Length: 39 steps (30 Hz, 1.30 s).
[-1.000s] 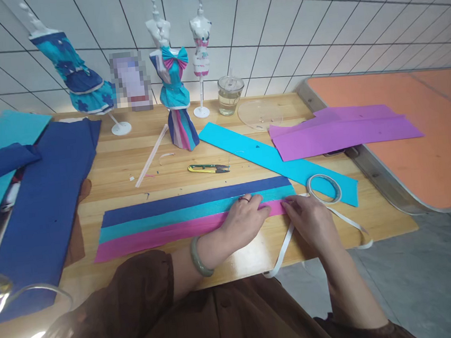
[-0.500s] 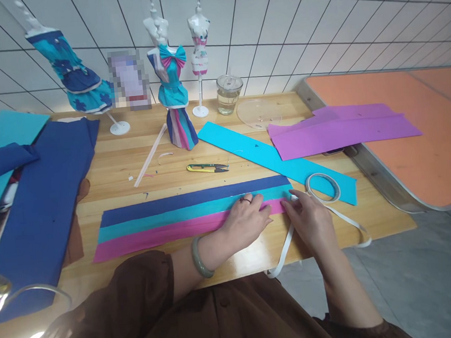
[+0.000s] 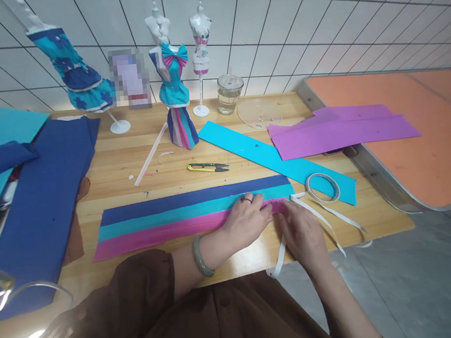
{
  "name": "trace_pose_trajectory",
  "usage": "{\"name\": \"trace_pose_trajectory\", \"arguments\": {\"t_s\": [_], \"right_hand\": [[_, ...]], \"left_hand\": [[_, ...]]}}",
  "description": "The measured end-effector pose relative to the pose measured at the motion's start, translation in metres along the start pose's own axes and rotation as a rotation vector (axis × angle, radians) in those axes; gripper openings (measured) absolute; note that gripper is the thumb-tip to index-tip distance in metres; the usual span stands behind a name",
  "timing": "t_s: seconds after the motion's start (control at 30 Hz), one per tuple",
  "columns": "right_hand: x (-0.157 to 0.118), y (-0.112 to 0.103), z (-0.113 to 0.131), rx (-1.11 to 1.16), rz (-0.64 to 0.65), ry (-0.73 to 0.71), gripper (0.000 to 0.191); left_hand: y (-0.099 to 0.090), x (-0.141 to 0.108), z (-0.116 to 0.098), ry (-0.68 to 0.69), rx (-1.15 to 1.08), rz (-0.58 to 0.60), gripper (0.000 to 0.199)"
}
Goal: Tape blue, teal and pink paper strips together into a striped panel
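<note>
A long strip banded navy, turquoise and pink lies lengthwise in front of me; whether it is cloth or crepe paper I cannot tell. My left hand, with a green bangle at its wrist, rests on the strip's right half, fingers laid over the pink and turquoise bands. At the right end, my right hand has its fingers closed on the pink edge; its thumb is mostly hidden. Thin white tape trails from that end over the table's front edge. A tape roll lies just beyond my right hand.
Thread snips lie behind the strip. A turquoise strip and purple pieces are at right, beside an orange-topped case. Dressed mini mannequins and a glass stand at the back. Navy material covers the left.
My right hand has moved slightly left and toward me, from the strip's corner to its pink edge. More white tape now hangs to the right of that hand. My left hand has stayed put.
</note>
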State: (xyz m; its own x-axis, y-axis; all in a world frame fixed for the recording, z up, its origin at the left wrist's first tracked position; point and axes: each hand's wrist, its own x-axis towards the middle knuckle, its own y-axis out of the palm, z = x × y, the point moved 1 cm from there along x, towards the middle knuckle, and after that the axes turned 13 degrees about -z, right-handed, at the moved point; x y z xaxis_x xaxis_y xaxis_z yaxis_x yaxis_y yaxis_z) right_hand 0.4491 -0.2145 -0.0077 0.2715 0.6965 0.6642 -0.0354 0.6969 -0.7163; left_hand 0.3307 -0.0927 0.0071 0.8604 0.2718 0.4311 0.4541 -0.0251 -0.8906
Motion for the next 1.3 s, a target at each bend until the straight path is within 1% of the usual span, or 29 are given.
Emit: {"name": "trace_pose_trajectory", "arguments": {"t_s": [0.13,0.23,0.33,0.5,0.57,0.67,0.7,0.8,0.87,0.93,1.07,1.17,1.3], "right_hand": [[-0.003,0.005,0.004,0.014,0.041,-0.059,0.035],[-0.003,0.005,0.002,-0.052,0.047,-0.041,0.035],[-0.003,0.004,0.001,-0.097,0.052,-0.016,0.035],[-0.004,0.003,0.002,-0.015,0.152,-0.119,0.040],[-0.005,0.004,0.002,-0.040,0.170,-0.118,0.041],[-0.006,0.004,0.003,-0.094,0.158,-0.063,0.041],[-0.006,0.005,0.005,-0.088,0.160,-0.065,0.042],[-0.006,0.007,0.011,-0.015,0.222,-0.140,0.047],[-0.006,0.009,0.012,0.003,0.251,-0.163,0.049],[-0.008,0.010,0.010,-0.019,0.244,-0.139,0.049],[-0.013,0.008,-0.002,-0.072,0.191,-0.064,0.046],[-0.014,0.002,-0.013,-0.085,0.145,-0.008,0.042],[-0.011,-0.011,-0.030,-0.036,0.076,0.072,0.037]], "left_hand": [[-0.001,0.000,-0.001,0.005,0.010,0.001,0.024],[-0.004,-0.002,-0.005,0.000,0.041,0.012,0.022],[-0.010,-0.007,-0.013,-0.015,0.116,0.011,0.027],[-0.017,-0.023,-0.027,0.007,0.208,0.005,0.037],[-0.017,-0.031,-0.029,0.016,0.197,0.020,0.037],[-0.014,-0.039,-0.030,0.007,0.159,0.028,0.037],[-0.013,-0.041,-0.029,0.006,0.148,0.026,0.038],[-0.013,-0.045,-0.029,0.001,0.126,0.023,0.040],[-0.014,-0.047,-0.028,-0.003,0.109,0.027,0.042],[-0.017,-0.050,-0.027,0.000,0.082,0.038,0.043],[-0.022,-0.057,-0.023,0.024,0.014,0.061,0.043],[-0.023,-0.061,-0.021,0.028,-0.031,0.064,0.045],[-0.021,-0.065,-0.018,0.024,-0.065,0.057,0.047]]}}
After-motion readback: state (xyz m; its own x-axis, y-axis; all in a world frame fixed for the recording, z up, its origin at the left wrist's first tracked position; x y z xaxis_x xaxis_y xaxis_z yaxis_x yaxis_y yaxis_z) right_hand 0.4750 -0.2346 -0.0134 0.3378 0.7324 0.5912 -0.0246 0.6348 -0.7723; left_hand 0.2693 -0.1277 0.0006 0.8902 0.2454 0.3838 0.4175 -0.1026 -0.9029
